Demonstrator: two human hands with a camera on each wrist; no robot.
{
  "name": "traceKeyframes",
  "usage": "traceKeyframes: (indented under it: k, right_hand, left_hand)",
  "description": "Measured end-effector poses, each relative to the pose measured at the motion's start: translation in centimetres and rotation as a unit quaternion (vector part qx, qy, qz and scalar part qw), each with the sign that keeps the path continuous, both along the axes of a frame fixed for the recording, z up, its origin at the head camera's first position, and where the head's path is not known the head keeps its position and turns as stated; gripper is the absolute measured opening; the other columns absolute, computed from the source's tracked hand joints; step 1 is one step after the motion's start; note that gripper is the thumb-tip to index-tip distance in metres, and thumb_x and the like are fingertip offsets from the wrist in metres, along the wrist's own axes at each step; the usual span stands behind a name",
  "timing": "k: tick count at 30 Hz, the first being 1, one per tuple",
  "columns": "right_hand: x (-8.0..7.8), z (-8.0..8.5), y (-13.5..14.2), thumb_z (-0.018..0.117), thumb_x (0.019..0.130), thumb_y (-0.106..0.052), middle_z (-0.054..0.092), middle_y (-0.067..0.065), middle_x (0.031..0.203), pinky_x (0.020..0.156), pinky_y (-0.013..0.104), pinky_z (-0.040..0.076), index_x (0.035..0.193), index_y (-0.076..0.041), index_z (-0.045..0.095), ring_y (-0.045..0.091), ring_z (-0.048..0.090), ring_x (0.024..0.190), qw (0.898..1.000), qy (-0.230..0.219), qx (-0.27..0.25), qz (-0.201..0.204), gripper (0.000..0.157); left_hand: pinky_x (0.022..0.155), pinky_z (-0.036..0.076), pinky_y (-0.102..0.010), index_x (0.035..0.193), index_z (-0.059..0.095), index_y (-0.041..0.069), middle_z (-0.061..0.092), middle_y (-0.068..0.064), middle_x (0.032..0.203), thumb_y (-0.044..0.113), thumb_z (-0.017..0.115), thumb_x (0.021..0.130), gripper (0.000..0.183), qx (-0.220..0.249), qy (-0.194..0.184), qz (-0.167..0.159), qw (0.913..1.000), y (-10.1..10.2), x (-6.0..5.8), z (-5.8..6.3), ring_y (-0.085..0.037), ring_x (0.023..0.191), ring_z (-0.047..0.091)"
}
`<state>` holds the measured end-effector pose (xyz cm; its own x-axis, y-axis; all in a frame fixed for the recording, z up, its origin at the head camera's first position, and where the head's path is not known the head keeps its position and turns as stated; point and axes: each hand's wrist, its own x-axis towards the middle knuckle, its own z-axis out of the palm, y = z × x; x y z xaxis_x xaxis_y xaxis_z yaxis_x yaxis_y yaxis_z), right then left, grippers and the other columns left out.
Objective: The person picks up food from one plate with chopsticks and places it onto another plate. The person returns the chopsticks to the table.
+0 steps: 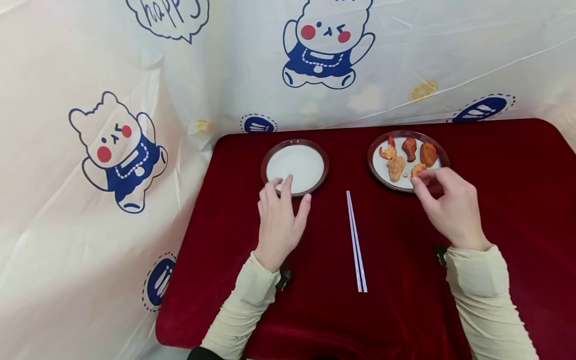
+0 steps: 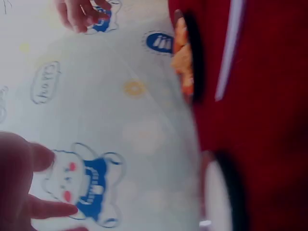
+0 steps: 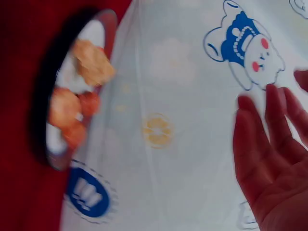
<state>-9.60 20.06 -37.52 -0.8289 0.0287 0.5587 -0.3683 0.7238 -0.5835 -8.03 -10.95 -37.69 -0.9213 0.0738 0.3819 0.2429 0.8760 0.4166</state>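
My left hand (image 1: 280, 220), fingers spread and nothing in it, hovers in front of a white plate with a brown rim (image 1: 294, 167). Its fingertips overlap the near rim in the head view. On the right, my right hand (image 1: 452, 205) is raised near a second brown-rimmed plate (image 1: 380, 172) bearing several pieces of food. Its loosely bent fingers are empty in the right wrist view and overlap a round orange piece (image 1: 418, 169) in the head view. Also on that plate are a drumstick (image 1: 409, 149), a breaded piece (image 1: 396, 168), a browned piece (image 1: 428, 154) and a red-and-orange piece (image 1: 388, 149).
A pair of pale chopsticks (image 1: 356, 242) lies lengthwise on the dark red tablecloth (image 1: 315, 310), between the two plates and nearer to me. Behind and left of the table hangs a white curtain (image 1: 243, 65) with cartoon prints.
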Motion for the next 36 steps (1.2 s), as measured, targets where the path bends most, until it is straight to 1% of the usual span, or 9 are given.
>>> traceKeyframes:
  k: [2, 6, 9, 13, 15, 19, 25, 32, 36]
  right_hand:
    - [0.0, -1.2, -0.1, 0.070, 0.085, -0.009, 0.066, 0.012, 0.077, 0.064, 0.004, 0.037, 0.088, 0.000, 0.071, -0.009, 0.049, 0.069, 0.999, -0.001, -0.035, -0.001, 0.009]
    - [-0.2, -3.8, -0.2, 0.069, 0.087, -0.010, 0.065, 0.008, 0.073, 0.061, 0.005, 0.039, 0.084, -0.003, 0.070, -0.014, 0.047, 0.068, 0.997, -0.059, -0.055, 0.019, 0.008]
    - [-0.5, -5.5, -0.5, 0.068, 0.089, -0.014, 0.066, 0.005, 0.076, 0.059, 0.010, 0.040, 0.087, -0.008, 0.070, -0.007, 0.050, 0.066, 0.989, -0.136, -0.047, 0.046, 0.007]
    - [-0.9, -7.6, -0.7, 0.068, 0.091, -0.024, 0.070, 0.005, 0.081, 0.058, 0.017, 0.041, 0.091, -0.013, 0.070, 0.000, 0.054, 0.066, 0.969, -0.228, -0.038, 0.091, 0.010]
    - [-1.1, -8.3, -0.7, 0.066, 0.092, -0.027, 0.070, 0.006, 0.082, 0.058, 0.019, 0.043, 0.093, -0.013, 0.070, 0.003, 0.055, 0.066, 0.960, -0.255, -0.045, 0.111, 0.014]
    - [-1.3, -8.9, -0.7, 0.063, 0.094, -0.028, 0.069, 0.010, 0.083, 0.059, 0.020, 0.049, 0.098, -0.010, 0.070, 0.009, 0.059, 0.067, 0.943, -0.292, -0.074, 0.140, 0.020]
    - [-1.6, -9.7, 0.4, 0.058, 0.097, -0.030, 0.070, 0.005, 0.091, 0.066, 0.025, 0.056, 0.108, 0.003, 0.066, 0.008, 0.066, 0.077, 0.906, -0.349, -0.178, 0.162, 0.036]
    - [-1.9, -10.8, 1.9, 0.057, 0.098, -0.028, 0.070, -0.005, 0.092, 0.066, 0.021, 0.057, 0.112, 0.012, 0.059, 0.008, 0.066, 0.080, 0.837, -0.374, -0.355, 0.184, 0.042]
    - [-1.9, -11.2, 2.4, 0.058, 0.097, -0.027, 0.070, -0.003, 0.093, 0.068, 0.020, 0.057, 0.109, 0.009, 0.061, 0.008, 0.066, 0.080, 0.819, -0.373, -0.396, 0.185, 0.038]
  left_hand:
    - [0.077, 0.048, -0.039, 0.123, 0.061, 0.005, 0.057, -0.014, 0.113, 0.033, 0.051, 0.098, 0.039, 0.001, 0.019, -0.007, 0.9998, 0.1, 0.3, -1.3, -0.029, 0.097, 0.055]
    - [0.048, 0.046, -0.027, 0.086, 0.070, 0.008, 0.063, -0.005, 0.074, 0.020, 0.058, 0.095, 0.020, -0.008, 0.005, -0.025, 0.9997, 0.7, 0.9, -3.4, -0.019, 0.058, 0.057]
    - [0.044, 0.046, -0.026, 0.081, 0.069, 0.010, 0.065, -0.002, 0.072, 0.018, 0.058, 0.095, 0.020, -0.020, -0.025, -0.049, 0.9983, 1.3, 1.3, -4.2, -0.017, 0.055, 0.059]
    - [0.053, 0.053, -0.026, 0.095, 0.069, 0.011, 0.069, 0.000, 0.087, 0.017, 0.058, 0.094, 0.012, -0.063, -0.011, -0.145, 0.9873, 2.8, 1.3, -4.5, -0.014, 0.067, 0.065]
    - [0.056, 0.052, -0.024, 0.100, 0.068, 0.011, 0.067, -0.001, 0.090, 0.015, 0.059, 0.093, 0.012, -0.104, 0.011, -0.215, 0.9710, 3.8, 1.3, -4.4, -0.013, 0.066, 0.063]
    - [0.057, 0.049, -0.022, 0.102, 0.067, 0.015, 0.062, 0.001, 0.096, 0.012, 0.060, 0.091, 0.013, -0.223, 0.036, -0.315, 0.9219, 5.5, 1.7, -4.6, -0.010, 0.071, 0.061]
    - [0.060, 0.049, -0.025, 0.106, 0.068, 0.024, 0.060, 0.002, 0.107, 0.018, 0.066, 0.091, 0.016, -0.345, 0.001, -0.329, 0.8787, 7.1, 1.9, -5.1, -0.012, 0.082, 0.062]
    - [0.071, 0.052, -0.026, 0.106, 0.069, 0.032, 0.060, 0.008, 0.109, 0.022, 0.067, 0.090, 0.018, -0.420, -0.006, -0.373, 0.8274, 8.4, 1.7, -5.9, -0.012, 0.091, 0.061]
    - [0.069, 0.052, -0.025, 0.103, 0.070, 0.034, 0.062, 0.010, 0.103, 0.023, 0.068, 0.088, 0.018, -0.438, -0.002, -0.388, 0.8113, 9.0, 1.7, -6.1, -0.011, 0.087, 0.060]
